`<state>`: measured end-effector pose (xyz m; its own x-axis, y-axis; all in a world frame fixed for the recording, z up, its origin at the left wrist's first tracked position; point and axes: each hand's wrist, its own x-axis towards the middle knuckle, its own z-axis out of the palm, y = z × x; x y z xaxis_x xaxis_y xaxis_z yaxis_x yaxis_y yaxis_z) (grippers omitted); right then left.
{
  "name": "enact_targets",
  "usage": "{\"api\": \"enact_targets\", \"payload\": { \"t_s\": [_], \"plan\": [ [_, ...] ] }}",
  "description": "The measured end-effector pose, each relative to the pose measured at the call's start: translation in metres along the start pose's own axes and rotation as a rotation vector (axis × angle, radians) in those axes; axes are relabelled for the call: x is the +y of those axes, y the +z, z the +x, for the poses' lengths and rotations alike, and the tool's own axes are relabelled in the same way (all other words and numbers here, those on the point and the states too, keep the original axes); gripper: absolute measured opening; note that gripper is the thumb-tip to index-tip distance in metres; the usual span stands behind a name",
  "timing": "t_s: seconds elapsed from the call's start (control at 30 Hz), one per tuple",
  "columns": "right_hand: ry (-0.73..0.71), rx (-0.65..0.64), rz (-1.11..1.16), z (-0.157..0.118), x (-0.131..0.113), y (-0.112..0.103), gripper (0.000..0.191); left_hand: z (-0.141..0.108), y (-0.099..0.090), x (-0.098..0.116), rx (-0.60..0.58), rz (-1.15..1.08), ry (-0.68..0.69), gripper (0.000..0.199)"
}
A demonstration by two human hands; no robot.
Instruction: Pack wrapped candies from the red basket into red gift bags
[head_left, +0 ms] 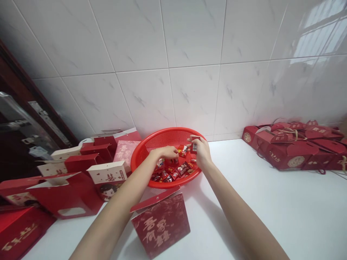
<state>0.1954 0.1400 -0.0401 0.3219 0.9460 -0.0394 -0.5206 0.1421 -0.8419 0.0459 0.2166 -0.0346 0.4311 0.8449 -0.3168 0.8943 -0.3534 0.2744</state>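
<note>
A red plastic basket (151, 144) with mesh sides holds several small wrapped candies (173, 171), mostly in red wrappers. My left hand (168, 153) reaches into it over the candies, fingers bent down and drawn together; what they grip, if anything, is hidden. At the basket's right side, my right hand (202, 151) is closed on a small red candy packet (194, 146) with a pale printed label. A dark red gift box (162, 225) with gold characters and a raised top flap stands in front of the basket, between my forearms.
Several red and cream gift boxes (73, 191) stand on the left, some with open tops. On the right, more dark red boxes (290, 151) are grouped against the tiled wall (195, 94). Everything rests on a white tabletop (260, 195). A dark door frame (35, 90) borders the left.
</note>
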Motion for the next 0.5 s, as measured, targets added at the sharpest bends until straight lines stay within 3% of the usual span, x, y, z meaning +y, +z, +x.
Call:
{"api": "enact_targets", "payload": {
  "t_s": [0.1, 0.2, 0.3, 0.47, 0.5],
  "plan": [
    [-0.001, -0.006, 0.009, 0.001, 0.001, 0.0, 0.024, 0.0, 0.0, -0.003, 0.051, 0.03, -0.026, 0.041],
    [-0.006, -0.018, 0.012, 0.002, 0.001, -0.001, 0.025, -0.001, 0.0, -0.004, 0.06, 0.039, -0.038, 0.03],
    [-0.003, -0.017, -0.009, 0.001, 0.001, 0.0, 0.025, -0.004, 0.0, -0.002, -0.045, 0.016, -0.045, 0.009],
    [0.003, 0.0, -0.007, 0.001, 0.0, -0.001, 0.026, -0.006, 0.007, 0.0, -0.328, -0.052, -0.154, 0.035],
    [0.003, 0.0, -0.005, 0.001, 0.0, -0.001, 0.026, -0.005, 0.011, 0.0, -0.323, -0.104, -0.132, 0.037]
  ]
}}
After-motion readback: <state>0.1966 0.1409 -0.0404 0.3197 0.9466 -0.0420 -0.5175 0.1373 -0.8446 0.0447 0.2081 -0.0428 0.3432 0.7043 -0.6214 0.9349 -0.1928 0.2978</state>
